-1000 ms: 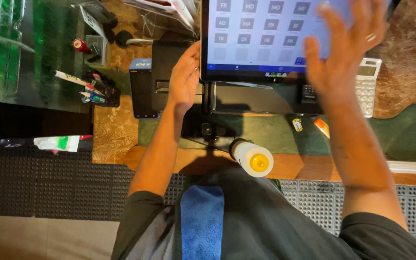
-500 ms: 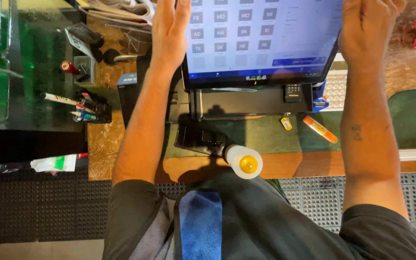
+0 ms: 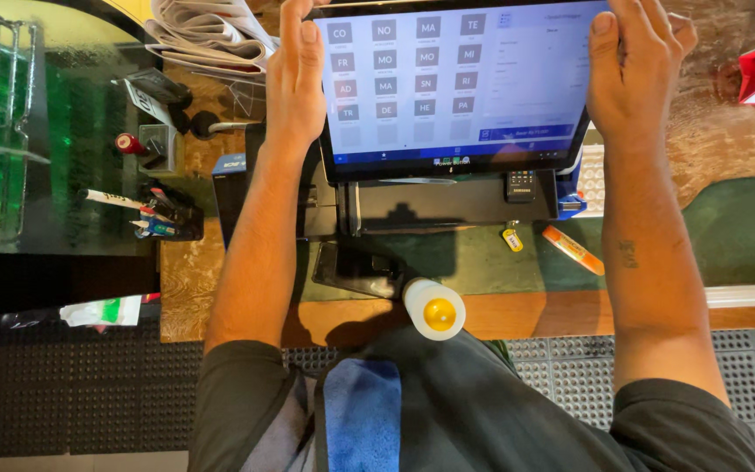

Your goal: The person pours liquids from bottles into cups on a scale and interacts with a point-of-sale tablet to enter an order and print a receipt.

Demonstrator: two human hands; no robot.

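A touchscreen terminal [image 3: 447, 87] with a grid of grey buttons stands on a wooden counter [image 3: 220, 280]. My left hand [image 3: 297, 74] grips the screen's left edge, thumb on the front. My right hand [image 3: 635, 65] holds the right edge the same way. Below the screen sits its black base [image 3: 447, 201]. A white bottle with a yellow cap [image 3: 434, 308] stands at the counter's near edge, between my forearms.
Folded newspapers [image 3: 207, 35] lie at the top left. A black holder with pens [image 3: 155, 214] sits left of the terminal. An orange marker [image 3: 572, 249] and a small yellow tag [image 3: 512, 239] lie on the green mat [image 3: 736, 227]. A blue cloth [image 3: 362, 419] hangs at my waist.
Both hands moved from in front of the screen to its two side edges and closed on them. The view shifted so the screen sits higher and more central.
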